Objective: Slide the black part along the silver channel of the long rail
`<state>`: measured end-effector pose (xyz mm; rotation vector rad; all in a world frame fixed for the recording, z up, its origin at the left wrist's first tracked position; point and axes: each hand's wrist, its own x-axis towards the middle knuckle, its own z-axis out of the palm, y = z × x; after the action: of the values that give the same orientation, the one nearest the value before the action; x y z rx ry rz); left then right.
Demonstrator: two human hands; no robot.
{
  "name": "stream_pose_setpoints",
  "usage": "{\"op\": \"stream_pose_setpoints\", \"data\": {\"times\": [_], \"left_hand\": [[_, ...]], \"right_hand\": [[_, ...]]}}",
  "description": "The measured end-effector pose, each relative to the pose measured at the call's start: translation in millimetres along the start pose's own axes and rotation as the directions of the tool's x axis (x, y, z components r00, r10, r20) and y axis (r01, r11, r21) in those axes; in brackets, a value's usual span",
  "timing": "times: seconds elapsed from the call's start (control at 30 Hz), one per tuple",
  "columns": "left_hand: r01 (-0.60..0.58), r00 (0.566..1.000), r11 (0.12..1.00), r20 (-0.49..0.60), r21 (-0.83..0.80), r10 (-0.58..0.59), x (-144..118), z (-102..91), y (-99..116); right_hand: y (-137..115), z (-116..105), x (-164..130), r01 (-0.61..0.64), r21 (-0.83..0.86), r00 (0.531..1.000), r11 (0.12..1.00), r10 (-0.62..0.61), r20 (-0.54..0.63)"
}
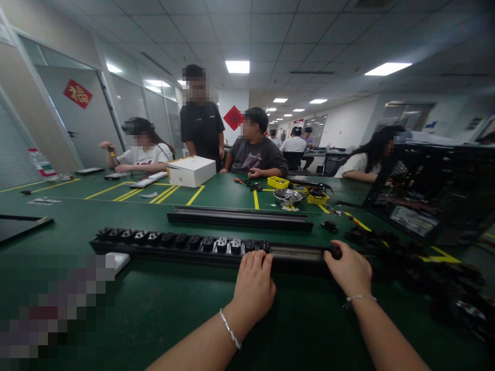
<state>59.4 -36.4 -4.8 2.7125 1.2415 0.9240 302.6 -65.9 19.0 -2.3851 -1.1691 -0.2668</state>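
A long black metal channel (pixel 297 252) lies across the table in front of me, with a row of black socket modules (pixel 208 243) set along its left and middle part. My left hand (pixel 255 281) is closed over the near edge of the channel at the right end of the row, its fingertips on the last socket modules. Near the channel's right end, my right hand (pixel 351 270) pinches a small black socket module (pixel 335 251), partly hidden by the fingers. Between my hands, the bare inside of the channel shows.
Behind lies a second black channel (pixel 240 218). Many dark modules (pixel 444 281) are heaped at right, near a black open-sided case (pixel 421 190). A metal bowl (pixel 287 196), yellow trays (pixel 278 182) and a white box (pixel 192 171) stand farther back. Several people sit or stand beyond.
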Motion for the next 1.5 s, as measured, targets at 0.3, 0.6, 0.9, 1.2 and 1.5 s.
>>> {"op": "stream_pose_setpoints", "data": {"times": [0.3, 0.6, 0.9, 1.2, 1.5], "left_hand": [[0.004, 1.000, 1.000, 0.000, -0.007, -0.004, 0.2, 0.3, -0.1], [-0.012, 1.000, 1.000, -0.003, 0.009, 0.012, 0.5, -2.1, -0.9], [0.004, 1.000, 1.000, -0.003, 0.021, -0.004, 1.3, -2.1, 1.4], [0.002, 1.000, 1.000, 0.005, 0.021, -0.002, 1.8, -2.9, 1.1], [0.004, 1.000, 1.000, -0.006, 0.012, -0.003, 1.7, -1.4, 1.1]], "right_hand": [[8.8, 2.8, 3.9, -0.028, 0.031, 1.000, 0.999, 0.028, -0.002], [13.5, -2.2, 7.1, -0.057, 0.068, 0.997, 0.996, 0.053, 0.056], [20.7, 5.3, 9.4, -0.001, 0.030, 1.000, 1.000, 0.002, -0.027], [25.1, 1.4, 9.7, -0.031, 0.005, 0.999, 1.000, 0.031, -0.037], [30.7, -1.2, 11.9, -0.052, 0.019, 0.998, 0.998, 0.053, -0.044]]}}
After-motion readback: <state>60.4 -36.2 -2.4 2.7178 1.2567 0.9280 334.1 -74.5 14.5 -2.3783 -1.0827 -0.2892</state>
